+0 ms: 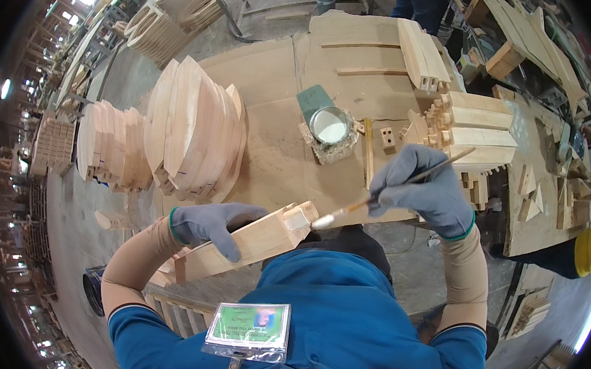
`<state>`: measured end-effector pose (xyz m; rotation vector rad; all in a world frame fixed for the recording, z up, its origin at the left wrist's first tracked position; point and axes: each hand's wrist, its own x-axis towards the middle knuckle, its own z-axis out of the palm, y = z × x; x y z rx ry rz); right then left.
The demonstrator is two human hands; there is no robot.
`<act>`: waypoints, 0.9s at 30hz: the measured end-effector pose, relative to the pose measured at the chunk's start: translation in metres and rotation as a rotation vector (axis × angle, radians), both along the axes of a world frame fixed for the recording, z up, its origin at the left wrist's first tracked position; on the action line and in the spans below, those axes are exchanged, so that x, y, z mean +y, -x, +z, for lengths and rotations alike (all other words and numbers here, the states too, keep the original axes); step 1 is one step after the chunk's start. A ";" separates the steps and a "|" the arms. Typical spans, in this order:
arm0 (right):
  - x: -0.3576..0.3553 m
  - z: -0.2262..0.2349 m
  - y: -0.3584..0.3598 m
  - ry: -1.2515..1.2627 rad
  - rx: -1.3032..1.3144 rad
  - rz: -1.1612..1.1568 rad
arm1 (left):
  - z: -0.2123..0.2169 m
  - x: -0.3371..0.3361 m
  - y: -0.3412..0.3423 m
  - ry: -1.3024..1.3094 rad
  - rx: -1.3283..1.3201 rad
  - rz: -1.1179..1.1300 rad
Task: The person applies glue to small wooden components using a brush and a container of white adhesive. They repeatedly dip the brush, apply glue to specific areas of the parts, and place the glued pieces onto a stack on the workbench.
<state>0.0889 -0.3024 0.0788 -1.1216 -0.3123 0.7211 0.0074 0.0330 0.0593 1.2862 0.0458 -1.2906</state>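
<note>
1. Nearest the camera hangs a badge point(249, 329) in a clear sleeve, clipped to the front of the person's blue shirt point(341, 311).
2. Near left, the left hand point(212, 224), in a grey glove, is wrapped tight around a pale wooden block point(244, 245), which slants up to the right over the near edge of the workbench point(282, 74).
3. The notched end of the block points right, and the white bristles of a thin brush point(391, 186) touch it there.
4. To the right, the gloved right hand point(424, 187) pinches the brush handle, fingers curled close about it; the handle runs up and right past the hand.
5. Far left on the bench stand stacks of curved wooden panels point(193, 133), leaning on edge.
6. Farther in, near the middle, an open tin of white glue point(330, 126) sits on a rough scrap, well beyond the block.
7. Far right lie piled notched wooden parts point(481, 132), with longer grooved pieces point(424, 53) behind them.
</note>
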 end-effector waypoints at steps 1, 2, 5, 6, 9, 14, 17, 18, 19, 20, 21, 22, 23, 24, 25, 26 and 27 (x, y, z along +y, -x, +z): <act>0.000 0.004 -0.001 0.028 0.040 -0.054 | -0.002 0.001 -0.002 0.045 0.052 -0.005; 0.004 0.004 0.000 0.021 0.032 -0.081 | -0.003 0.002 -0.003 0.090 0.105 -0.010; 0.012 0.000 -0.004 0.037 -0.094 0.001 | -0.011 0.004 -0.005 0.196 0.130 -0.027; 0.013 -0.003 -0.005 0.028 -0.147 0.007 | -0.013 0.005 -0.006 0.222 0.158 -0.026; 0.014 -0.009 -0.006 -0.013 -0.271 0.033 | -0.019 0.007 -0.008 0.268 0.207 -0.017; 0.010 0.000 0.006 -0.043 -0.181 -0.018 | -0.025 0.016 -0.003 0.300 0.215 0.110; 0.025 -0.011 0.027 -0.183 -0.155 -0.283 | -0.022 0.015 -0.005 0.374 0.147 0.193; 0.034 -0.016 0.037 -0.271 -0.094 -0.322 | -0.022 0.015 -0.005 0.394 0.118 0.217; 0.042 -0.024 0.045 -0.270 -0.138 -0.372 | -0.026 0.014 -0.009 0.416 0.096 0.227; 0.052 -0.031 0.052 -0.268 -0.181 -0.410 | -0.028 0.013 -0.010 0.440 0.071 0.248; 0.059 -0.036 0.058 -0.266 -0.224 -0.448 | -0.029 0.012 -0.010 0.459 0.081 0.271; 0.065 -0.040 0.063 -0.264 -0.218 -0.447 | -0.031 0.010 -0.011 0.480 0.093 0.294; 0.069 -0.042 0.068 -0.262 -0.212 -0.446 | -0.031 0.009 -0.012 0.501 0.106 0.317; 0.073 -0.043 0.069 -0.260 -0.205 -0.447 | -0.029 0.009 -0.014 0.493 0.091 0.319; 0.074 -0.044 0.070 -0.318 -0.158 -0.452 | -0.029 0.008 -0.015 0.489 0.080 0.322; 0.075 -0.045 0.070 -0.375 -0.111 -0.457 | -0.029 0.008 -0.015 0.484 0.069 0.324; 0.075 -0.046 0.071 -0.433 -0.063 -0.462 | -0.028 0.008 -0.017 0.480 0.043 0.319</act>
